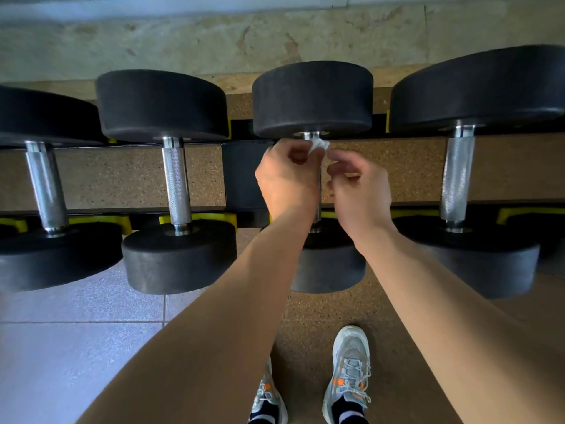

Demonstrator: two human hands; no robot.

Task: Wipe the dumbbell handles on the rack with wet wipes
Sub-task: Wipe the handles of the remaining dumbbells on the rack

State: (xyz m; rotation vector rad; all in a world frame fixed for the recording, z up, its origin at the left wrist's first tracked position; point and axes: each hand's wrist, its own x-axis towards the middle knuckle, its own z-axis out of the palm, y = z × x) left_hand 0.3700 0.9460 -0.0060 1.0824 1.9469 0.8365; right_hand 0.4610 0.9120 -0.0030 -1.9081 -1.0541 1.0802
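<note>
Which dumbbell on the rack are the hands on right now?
The third dumbbell from the left: the left hand, right hand and a white wipe are at its handle; the other three are untouched.

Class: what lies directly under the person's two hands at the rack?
A sliver of the dumbbell handle shows between the left hand, pinching a wet wipe, and the right hand; the rest is covered.

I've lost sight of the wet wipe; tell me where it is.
Head view, centre: the wet wipe is pinched in the left hand, right hand beside it, just below the far head of the third dumbbell from left.
</note>
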